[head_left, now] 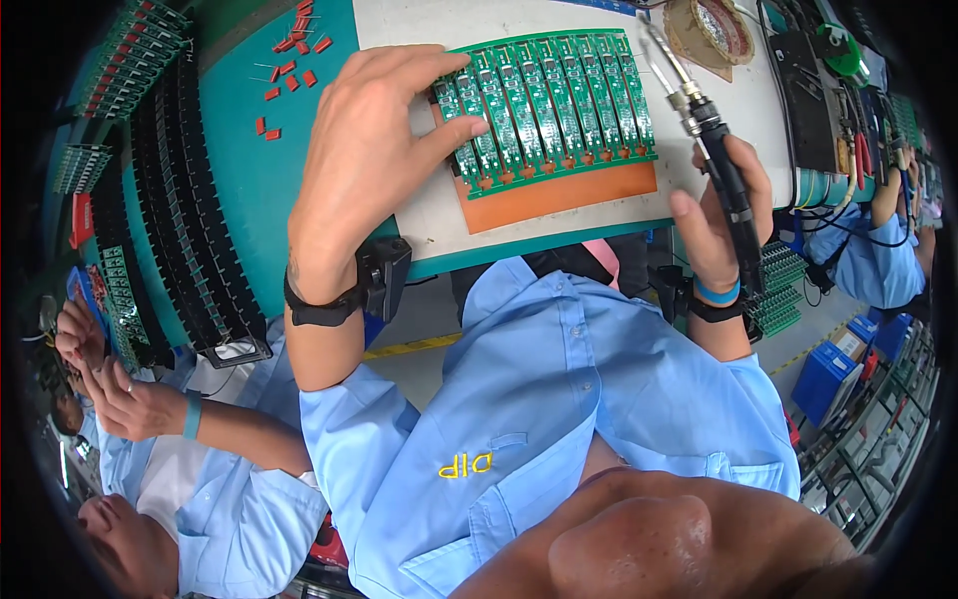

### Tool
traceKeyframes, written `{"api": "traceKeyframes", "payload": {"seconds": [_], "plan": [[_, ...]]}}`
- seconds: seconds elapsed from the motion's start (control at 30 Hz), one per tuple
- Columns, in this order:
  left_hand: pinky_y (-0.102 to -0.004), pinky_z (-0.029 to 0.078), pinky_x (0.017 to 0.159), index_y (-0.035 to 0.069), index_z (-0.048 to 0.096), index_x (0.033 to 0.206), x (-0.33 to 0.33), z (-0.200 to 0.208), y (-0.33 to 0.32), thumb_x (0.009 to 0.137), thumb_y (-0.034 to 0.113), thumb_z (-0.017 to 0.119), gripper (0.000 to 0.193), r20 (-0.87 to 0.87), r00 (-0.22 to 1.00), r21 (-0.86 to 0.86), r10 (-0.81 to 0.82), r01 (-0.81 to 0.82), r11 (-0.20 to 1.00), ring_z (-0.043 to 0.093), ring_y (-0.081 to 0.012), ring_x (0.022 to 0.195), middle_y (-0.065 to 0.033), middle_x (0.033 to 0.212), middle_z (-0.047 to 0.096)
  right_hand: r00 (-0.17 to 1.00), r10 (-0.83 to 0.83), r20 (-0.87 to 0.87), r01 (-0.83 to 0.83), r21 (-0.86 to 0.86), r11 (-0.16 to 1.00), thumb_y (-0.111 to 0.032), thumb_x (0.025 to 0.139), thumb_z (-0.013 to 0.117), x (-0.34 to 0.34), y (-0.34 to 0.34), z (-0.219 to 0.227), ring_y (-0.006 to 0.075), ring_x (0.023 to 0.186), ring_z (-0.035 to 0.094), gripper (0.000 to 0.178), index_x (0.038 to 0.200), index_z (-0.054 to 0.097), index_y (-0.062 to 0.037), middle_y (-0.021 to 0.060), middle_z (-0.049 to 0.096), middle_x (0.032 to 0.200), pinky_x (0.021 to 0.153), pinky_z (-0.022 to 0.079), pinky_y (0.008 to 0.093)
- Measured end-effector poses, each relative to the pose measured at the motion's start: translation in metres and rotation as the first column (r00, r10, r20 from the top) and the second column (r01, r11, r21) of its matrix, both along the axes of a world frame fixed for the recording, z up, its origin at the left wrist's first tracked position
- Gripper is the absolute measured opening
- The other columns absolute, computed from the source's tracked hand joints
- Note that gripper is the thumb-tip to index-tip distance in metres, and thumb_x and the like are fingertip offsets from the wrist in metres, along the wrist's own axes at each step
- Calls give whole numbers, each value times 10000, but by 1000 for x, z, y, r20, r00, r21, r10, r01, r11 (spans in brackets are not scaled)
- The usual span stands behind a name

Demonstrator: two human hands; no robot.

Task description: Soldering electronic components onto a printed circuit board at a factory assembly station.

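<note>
On the pale bench (431, 222), I had the left hand (371, 135) half-open against the circuit panel (559, 112); rightward, the right hand (711, 238) gripped a soldering tool (733, 188). Light contact seemed best.

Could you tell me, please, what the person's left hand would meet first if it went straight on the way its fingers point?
The left hand would probably meet the panel of green circuit boards; it overlaps the panel's left edge here, though exact contact is unclear.

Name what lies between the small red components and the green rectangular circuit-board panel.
The left hand, beside and partly over the panel, above teal matting and white tabletop, in the head view.
</note>
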State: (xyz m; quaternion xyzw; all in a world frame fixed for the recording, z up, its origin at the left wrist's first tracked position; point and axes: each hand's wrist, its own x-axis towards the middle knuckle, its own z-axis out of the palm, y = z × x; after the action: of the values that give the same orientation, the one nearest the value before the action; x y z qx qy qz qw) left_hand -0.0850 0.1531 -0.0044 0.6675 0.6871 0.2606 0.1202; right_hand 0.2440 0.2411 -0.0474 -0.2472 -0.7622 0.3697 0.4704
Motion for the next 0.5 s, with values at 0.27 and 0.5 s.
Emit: {"api": "traceKeyframes", "payload": {"seconds": [0.27, 0.5], "plan": [[-422, 517, 1036, 55, 737, 1257, -2, -4, -8, 764, 177, 896, 532, -18, 1000, 28, 7, -7, 1000, 638, -328, 1213, -144, 1310, 712, 979, 179, 93, -186, 76, 980, -25, 753, 871, -32, -13, 18, 284, 1019, 677, 631, 1316, 600, 60, 201, 672, 1139, 874, 551, 359], [-429, 510, 1043, 46, 713, 1285, -8, 1, -10, 766, 182, 893, 566, 84, 996, 7, 19, -20, 1000, 640, -337, 1216, -161, 1304, 707, 929, 330, 165, -339, 26, 940, -37, 791, 833, -41, -16, 27, 305, 939, 638, 514, 1242, 610, 67, 215, 667, 1037, 863, 513, 414]]}}
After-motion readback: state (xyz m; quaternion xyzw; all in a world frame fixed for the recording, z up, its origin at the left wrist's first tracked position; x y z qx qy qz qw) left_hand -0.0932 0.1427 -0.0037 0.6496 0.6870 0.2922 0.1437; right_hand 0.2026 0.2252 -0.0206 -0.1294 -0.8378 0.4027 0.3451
